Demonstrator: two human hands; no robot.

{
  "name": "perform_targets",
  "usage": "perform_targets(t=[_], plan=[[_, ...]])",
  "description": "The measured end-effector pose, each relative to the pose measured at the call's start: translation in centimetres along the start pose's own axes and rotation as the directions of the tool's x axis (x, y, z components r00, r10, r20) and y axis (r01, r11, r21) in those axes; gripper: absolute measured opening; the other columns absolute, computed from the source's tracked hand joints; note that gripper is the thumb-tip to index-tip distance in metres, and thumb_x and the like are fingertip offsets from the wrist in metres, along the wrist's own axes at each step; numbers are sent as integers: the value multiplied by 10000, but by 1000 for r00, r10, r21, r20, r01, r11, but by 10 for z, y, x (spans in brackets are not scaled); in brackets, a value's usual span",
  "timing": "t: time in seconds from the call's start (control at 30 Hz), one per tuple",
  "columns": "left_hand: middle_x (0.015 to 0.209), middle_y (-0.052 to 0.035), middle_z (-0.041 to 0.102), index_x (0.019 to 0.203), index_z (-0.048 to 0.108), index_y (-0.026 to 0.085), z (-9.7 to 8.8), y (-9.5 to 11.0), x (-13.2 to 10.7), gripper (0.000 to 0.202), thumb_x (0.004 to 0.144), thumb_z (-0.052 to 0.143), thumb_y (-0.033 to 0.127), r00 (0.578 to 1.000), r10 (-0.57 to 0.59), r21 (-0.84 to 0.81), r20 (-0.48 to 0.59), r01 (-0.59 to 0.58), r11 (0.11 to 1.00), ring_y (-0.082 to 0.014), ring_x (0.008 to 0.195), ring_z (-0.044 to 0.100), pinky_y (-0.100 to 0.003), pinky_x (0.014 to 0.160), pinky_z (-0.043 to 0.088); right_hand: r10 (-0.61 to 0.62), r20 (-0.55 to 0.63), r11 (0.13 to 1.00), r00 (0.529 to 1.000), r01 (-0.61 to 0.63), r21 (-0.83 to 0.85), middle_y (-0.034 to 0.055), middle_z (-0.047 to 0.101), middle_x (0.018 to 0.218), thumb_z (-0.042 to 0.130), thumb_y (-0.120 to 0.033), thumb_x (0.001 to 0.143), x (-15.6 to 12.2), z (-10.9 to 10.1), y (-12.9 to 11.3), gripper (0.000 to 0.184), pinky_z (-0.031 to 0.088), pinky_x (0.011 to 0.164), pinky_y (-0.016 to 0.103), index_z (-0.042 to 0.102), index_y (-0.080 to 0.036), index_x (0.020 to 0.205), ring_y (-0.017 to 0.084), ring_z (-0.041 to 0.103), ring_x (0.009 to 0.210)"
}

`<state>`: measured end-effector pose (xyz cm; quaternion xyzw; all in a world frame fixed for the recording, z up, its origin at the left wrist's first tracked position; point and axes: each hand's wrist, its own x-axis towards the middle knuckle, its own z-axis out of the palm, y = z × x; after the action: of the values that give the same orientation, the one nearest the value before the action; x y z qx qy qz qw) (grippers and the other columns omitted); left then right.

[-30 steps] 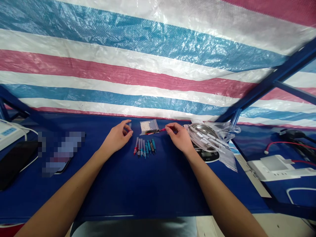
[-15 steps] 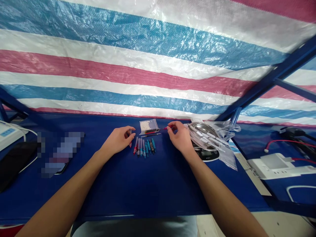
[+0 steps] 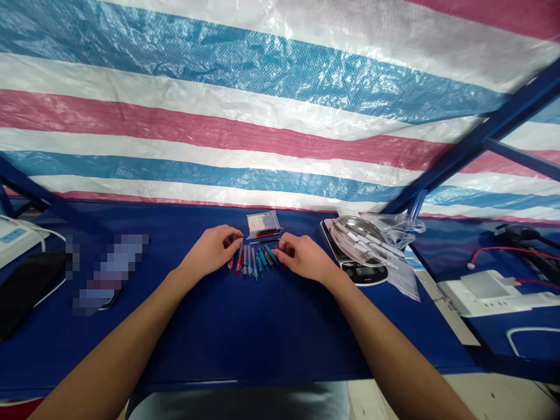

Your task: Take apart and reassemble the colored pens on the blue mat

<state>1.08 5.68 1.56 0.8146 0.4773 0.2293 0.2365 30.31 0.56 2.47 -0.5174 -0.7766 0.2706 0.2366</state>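
A row of several small pen pieces point(image 3: 254, 260), with red, clear and blue parts, lies side by side on the blue table point(image 3: 262, 332). My left hand point(image 3: 212, 251) is at the row's left end, its fingers pinched on a small red piece. At the row's right end is my right hand point(image 3: 304, 258), fingers curled round another small red piece and touching the outermost blue one. Just behind the row lie thin pen refills point(image 3: 266, 234) and a small clear bag of white bits point(image 3: 262, 221).
A digital scale point(image 3: 365, 270) bearing a metal bowl point(image 3: 356, 228) of white pieces stands to the right, with clear plastic bags point(image 3: 402, 274) beside it. A white device point(image 3: 490, 291) with red wire sits far right. Dark tablet point(image 3: 26, 286) and blurred item point(image 3: 107, 268) lie left. Striped tarp behind.
My right hand has come left and down from beside the bowl to the row's right end. My left hand has lowered its red piece to the row's left end.
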Motion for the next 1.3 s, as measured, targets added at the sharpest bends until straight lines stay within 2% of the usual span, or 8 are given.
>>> perform_targets(t=[0.1, 0.27, 0.37, 0.57, 0.87, 1.03, 1.2, 1.3], plan=[[1008, -56, 801, 1123, 800, 234, -2, 3, 0, 324, 1008, 605, 465, 1000, -28, 6, -8, 28, 1000, -227, 778, 713, -346, 722, 551, -3, 8, 999, 1000, 3, 32, -26, 708, 683, 612, -414, 1067, 2, 1, 2, 212, 385, 599, 300, 629, -266, 915, 183, 631, 588], [1082, -59, 797, 1138, 797, 235, -5, 4, 1, 325, 1025, 587, 456, 998, -36, 59, -42, 39, 998, -230, 836, 709, -350, 759, 533, 3, -233, 996, 972, -23, -83, 36, 758, 935, 631, -258, 1033, 8, 1, 18, 82, 484, 746, 313, 703, -238, 1002, 210, 692, 820], [1101, -64, 791, 1131, 800, 238, -4, 2, 1, 312, 1033, 581, 438, 998, -9, 72, -65, 14, 997, -241, 898, 714, -351, 793, 527, -7, -300, 994, 954, -26, -107, 64, 744, 1074, 645, -192, 1004, 12, 4, 28, 87, 515, 832, 328, 724, -228, 1016, 221, 697, 931], [1062, -61, 788, 1061, 820, 248, 6, 1, 2, 272, 1012, 624, 430, 999, -18, 34, -49, 20, 999, -247, 939, 713, -346, 808, 522, -1, -286, 988, 958, -42, -145, 64, 726, 1129, 691, -286, 1030, 19, 14, 32, 91, 512, 823, 334, 763, -243, 1067, 229, 689, 990], [954, -52, 764, 995, 845, 258, 16, 0, 14, 235, 938, 713, 444, 995, -97, 37, -28, 98, 995, -236, 836, 674, -344, 729, 484, -9, -285, 987, 958, -38, -158, 55, 722, 1094, 664, -261, 1051, 23, 20, 31, 109, 512, 822, 327, 772, -252, 1036, 225, 680, 997], [1000, -57, 765, 990, 863, 277, 12, -3, 15, 269, 988, 677, 471, 999, -42, 25, -28, 43, 999, -236, 859, 680, -347, 748, 488, -29, -317, 987, 948, -24, -161, 74, 716, 1104, 643, -301, 1059, 21, 22, 31, 131, 544, 865, 359, 764, -251, 1060, 253, 684, 1052], [1052, -54, 768, 1068, 862, 281, 1, 1, 9, 306, 1003, 688, 524, 989, 28, -89, -145, -41, 995, -226, 908, 695, -334, 793, 507, -54, -411, 998, 910, 63, 7, 118, 712, 1193, 664, -420, 1049, 19, 20, 25, 298, 575, 892, 405, 743, -247, 1279, 274, 691, 1058], [1077, -45, 771, 1090, 858, 294, -6, 8, 5, 327, 1006, 687, 559, 986, 47, -166, -157, -73, 983, -215, 906, 698, -323, 782, 514, 35, -368, 952, 929, 80, 294, 85, 757, 1123, 730, -495, 1002, 18, 18, 20, 282, 571, 796, 375, 795, -257, 1137, 237, 701, 923]])
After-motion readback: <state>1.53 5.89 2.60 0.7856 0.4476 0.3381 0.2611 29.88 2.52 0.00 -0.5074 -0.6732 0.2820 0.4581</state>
